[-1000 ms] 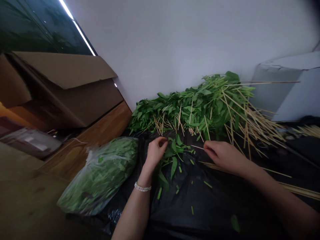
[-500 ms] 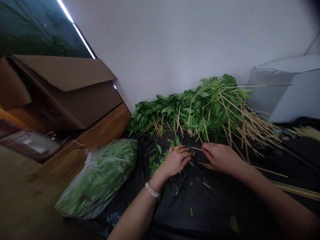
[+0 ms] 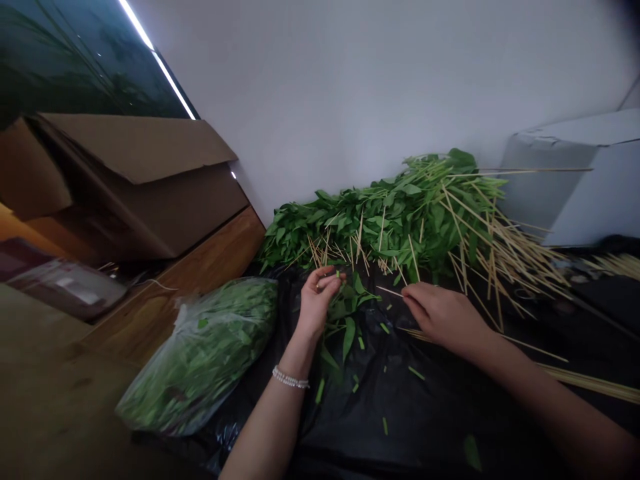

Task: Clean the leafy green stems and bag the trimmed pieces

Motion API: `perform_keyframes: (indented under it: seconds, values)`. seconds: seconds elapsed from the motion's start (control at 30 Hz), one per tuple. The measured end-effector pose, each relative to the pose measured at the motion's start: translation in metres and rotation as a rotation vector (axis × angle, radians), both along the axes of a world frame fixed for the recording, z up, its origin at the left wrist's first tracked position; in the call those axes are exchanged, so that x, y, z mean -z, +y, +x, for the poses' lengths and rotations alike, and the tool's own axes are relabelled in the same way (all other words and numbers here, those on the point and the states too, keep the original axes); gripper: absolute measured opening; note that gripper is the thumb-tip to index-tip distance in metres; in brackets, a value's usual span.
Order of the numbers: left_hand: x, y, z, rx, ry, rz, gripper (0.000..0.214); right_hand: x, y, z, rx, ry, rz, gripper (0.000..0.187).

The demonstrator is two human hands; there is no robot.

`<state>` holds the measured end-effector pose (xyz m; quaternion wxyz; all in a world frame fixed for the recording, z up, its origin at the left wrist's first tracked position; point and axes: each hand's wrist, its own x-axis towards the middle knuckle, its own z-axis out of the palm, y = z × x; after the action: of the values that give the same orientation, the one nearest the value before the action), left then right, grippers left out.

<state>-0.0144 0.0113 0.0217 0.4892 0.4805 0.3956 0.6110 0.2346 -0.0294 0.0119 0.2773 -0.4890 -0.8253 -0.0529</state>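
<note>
My left hand (image 3: 316, 300) is raised over the black plastic sheet (image 3: 400, 413), fingers pinched on a small bunch of green leaves (image 3: 350, 303) that hangs below it. A beaded bracelet (image 3: 289, 380) circles that wrist. My right hand (image 3: 440, 313) is closed on a thin bamboo skewer (image 3: 390, 291), whose tip points left toward the leaves. Behind both hands lies a large heap of skewered greens (image 3: 390, 220) against the white wall, sticks poking out.
A clear plastic bag of greens (image 3: 200, 353) lies left on the wooden surface. Open cardboard boxes (image 3: 135, 180) stand at far left. Loose skewers (image 3: 590, 380) lie at right, by a white box (image 3: 580, 180). Cut leaf bits dot the sheet.
My left hand, flat on the sheet half a second ago, has lifted and pinched up a bunch of leaves. My right hand kept the skewer almost still.
</note>
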Motion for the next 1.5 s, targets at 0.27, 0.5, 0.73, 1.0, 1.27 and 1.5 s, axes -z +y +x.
perform_keyframes:
  seconds: [0.27,0.5,0.73,1.0,1.27,1.5]
  values:
    - [0.006,-0.007,0.012,0.22,-0.122,-0.181,0.034,0.002,-0.009,-0.014,-0.083,0.081,0.145,0.026]
    - [0.005,-0.013,0.017,0.284,-0.105,-0.24,0.031,0.002,-0.015,-0.019,-0.107,0.032,0.174,0.026]
    - [0.006,-0.016,0.021,0.307,-0.091,-0.263,0.03,0.002,-0.016,-0.02,-0.113,0.021,0.181,0.026]
    - [0.005,-0.016,0.02,0.303,-0.098,-0.256,0.029,0.0,-0.018,-0.02,-0.096,0.027,0.214,0.029]
    - [0.007,-0.015,0.02,0.281,-0.052,-0.241,0.029,0.001,-0.017,-0.02,-0.094,0.008,0.166,0.028]
    - [0.01,-0.015,0.022,0.307,-0.021,-0.209,0.026,0.004,-0.017,-0.022,-0.109,0.017,0.098,0.029]
